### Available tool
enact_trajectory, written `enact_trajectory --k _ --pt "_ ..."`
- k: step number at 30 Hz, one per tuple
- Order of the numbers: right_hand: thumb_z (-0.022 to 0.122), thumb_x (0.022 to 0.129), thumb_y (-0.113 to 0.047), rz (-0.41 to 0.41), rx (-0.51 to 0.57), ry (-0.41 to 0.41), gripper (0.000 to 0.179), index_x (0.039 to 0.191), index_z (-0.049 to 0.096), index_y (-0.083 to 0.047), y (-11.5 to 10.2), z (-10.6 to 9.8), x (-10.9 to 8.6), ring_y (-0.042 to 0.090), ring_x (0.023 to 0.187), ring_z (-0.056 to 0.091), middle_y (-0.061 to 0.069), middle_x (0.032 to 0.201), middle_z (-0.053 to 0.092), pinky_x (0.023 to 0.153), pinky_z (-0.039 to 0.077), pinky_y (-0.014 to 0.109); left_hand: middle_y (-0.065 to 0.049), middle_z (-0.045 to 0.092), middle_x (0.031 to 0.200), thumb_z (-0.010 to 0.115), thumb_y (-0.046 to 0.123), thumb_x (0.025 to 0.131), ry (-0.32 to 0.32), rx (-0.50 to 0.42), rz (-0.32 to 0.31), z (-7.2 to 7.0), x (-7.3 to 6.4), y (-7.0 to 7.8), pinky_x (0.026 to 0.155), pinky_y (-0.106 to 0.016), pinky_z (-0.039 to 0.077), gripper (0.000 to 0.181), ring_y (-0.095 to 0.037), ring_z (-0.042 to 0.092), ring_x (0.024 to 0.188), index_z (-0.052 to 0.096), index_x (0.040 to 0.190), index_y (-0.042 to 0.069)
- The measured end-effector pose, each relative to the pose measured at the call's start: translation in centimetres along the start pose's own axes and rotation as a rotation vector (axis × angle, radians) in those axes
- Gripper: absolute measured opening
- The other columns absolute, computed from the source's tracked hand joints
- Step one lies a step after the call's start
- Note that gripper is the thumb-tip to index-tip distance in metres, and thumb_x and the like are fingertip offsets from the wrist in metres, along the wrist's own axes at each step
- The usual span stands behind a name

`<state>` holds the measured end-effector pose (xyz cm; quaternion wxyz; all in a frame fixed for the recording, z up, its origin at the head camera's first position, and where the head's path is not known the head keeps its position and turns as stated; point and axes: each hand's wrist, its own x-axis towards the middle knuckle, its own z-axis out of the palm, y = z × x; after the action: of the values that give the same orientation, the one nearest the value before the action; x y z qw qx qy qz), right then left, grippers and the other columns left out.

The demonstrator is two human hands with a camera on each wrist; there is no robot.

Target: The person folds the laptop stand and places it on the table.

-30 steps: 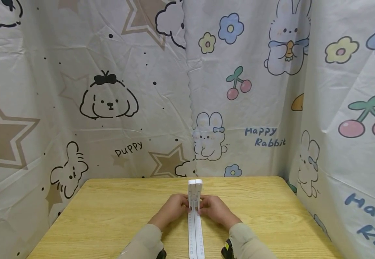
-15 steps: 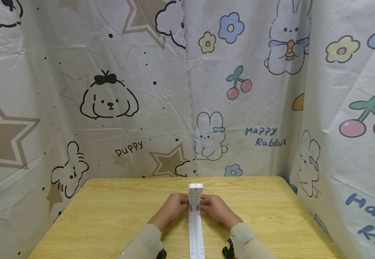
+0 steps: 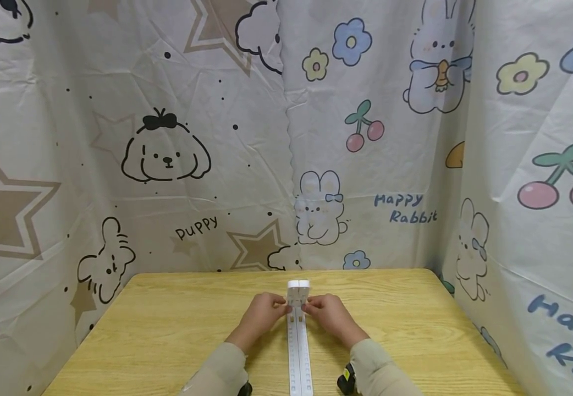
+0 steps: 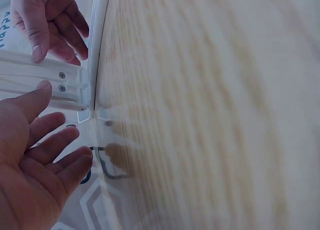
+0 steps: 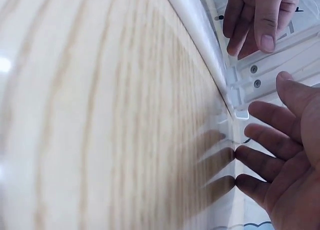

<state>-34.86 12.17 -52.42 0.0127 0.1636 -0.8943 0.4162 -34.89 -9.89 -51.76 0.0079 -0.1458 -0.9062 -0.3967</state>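
A long white plastic strip (image 3: pixel 299 352) with rows of small marks runs toward me along the table, with a white upright piece (image 3: pixel 298 291) standing at its far end. My left hand (image 3: pixel 264 313) is at the upright's left side, and my right hand (image 3: pixel 332 314) mirrors it on the right. In the left wrist view, two screws (image 4: pixel 62 88) show on the upright, and my left thumb (image 4: pixel 44 87) overlaps it while the other fingers are loosely spread. Seen from the right wrist, my right thumb (image 5: pixel 285 78) is right at the upright's edge, with relaxed fingers low near the tabletop.
Both hands work over a light wood-grain table (image 3: pixel 177 319). A cream curtain (image 3: pixel 247 143) with cartoon puppies and rabbits hangs behind it and along both sides. Dark wrist devices (image 3: pixel 347 379) show at my sleeves.
The upright's top sits lower in view than a second ago. Both thumbs have shifted up and slightly outward, uncovering two brass-coloured fasteners near its base.
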Motion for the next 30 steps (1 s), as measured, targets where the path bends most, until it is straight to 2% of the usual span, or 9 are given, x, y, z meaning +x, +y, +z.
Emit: enact_trajectory --k 2,5,8,11,17,23,30 --pt "0.068 0.100 -0.028 0.016 0.004 0.008 0.025 0.086 0.080 -0.012 -0.2 0.0 0.0 0.020 0.090 0.068 0.007 0.111 0.077 0.069 0.050 0.030 -0.012 0.071 0.128 0.075 0.030 0.095 0.012 -0.011 0.011 -0.1 -0.2 0.1 0.096 -0.050 0.057 0.035 -0.032 0.067 0.116 0.074 0.123 0.009" --pt "0.069 0.099 -0.028 0.026 0.017 0.027 0.020 0.091 0.080 -0.013 -0.6 -0.1 -0.2 0.011 0.079 0.059 -0.001 0.102 0.077 0.069 0.050 0.031 -0.010 0.069 0.133 0.075 0.025 0.096 0.025 -0.070 0.048 -0.3 -0.4 0.2 0.104 -0.054 0.052 0.043 -0.034 0.064 0.124 0.066 0.136 0.013" --pt "0.070 0.098 -0.028 0.041 0.050 0.043 0.016 0.104 0.080 -0.017 -1.1 -0.3 -0.6 0.013 0.096 0.065 -0.003 0.107 0.077 0.087 0.055 0.040 -0.007 0.071 0.130 0.074 0.018 0.096 0.027 -0.146 0.104 -0.4 -0.4 0.3 0.106 -0.053 0.051 0.040 -0.030 0.065 0.122 0.066 0.135 0.016" --pt "0.070 0.098 -0.030 0.049 0.104 0.045 0.017 0.108 0.079 -0.019 -1.5 -0.6 -0.9 0.017 0.107 0.067 -0.004 0.111 0.076 0.097 0.054 0.046 -0.001 0.074 0.121 0.073 0.014 0.096 0.025 -0.215 0.122 -0.4 -0.3 0.4 0.105 -0.048 0.052 0.030 -0.022 0.067 0.116 0.070 0.125 0.018" --pt "0.069 0.099 -0.031 0.011 0.223 0.014 0.023 0.116 0.077 -0.019 -2.0 -1.3 -1.1 0.022 0.117 0.067 -0.003 0.118 0.075 0.102 0.053 0.049 0.003 0.076 0.110 0.073 0.017 0.096 0.014 -0.312 0.064 -0.6 -0.6 0.7 0.095 -0.039 0.058 0.015 -0.016 0.069 0.105 0.076 0.111 0.017" --pt "0.066 0.101 -0.035 0.006 0.289 -0.059 0.029 0.123 0.076 -0.020 -2.1 -1.8 -1.3 0.025 0.127 0.062 -0.001 0.129 0.072 0.110 0.048 0.052 -0.001 0.075 0.117 0.071 0.023 0.098 -0.037 -0.354 0.064 -1.3 -1.0 1.0 0.095 -0.039 0.059 0.020 -0.019 0.069 0.112 0.078 0.115 0.016" --pt "0.062 0.103 -0.037 -0.026 0.286 -0.135 0.034 0.127 0.074 -0.017 -2.0 -2.4 -1.4 0.030 0.131 0.059 0.004 0.134 0.069 0.113 0.044 0.056 0.000 0.073 0.127 0.067 0.034 0.100 -0.109 -0.336 0.063 -1.8 -1.4 0.6 0.104 -0.046 0.054 0.031 -0.022 0.065 0.123 0.075 0.125 0.017"
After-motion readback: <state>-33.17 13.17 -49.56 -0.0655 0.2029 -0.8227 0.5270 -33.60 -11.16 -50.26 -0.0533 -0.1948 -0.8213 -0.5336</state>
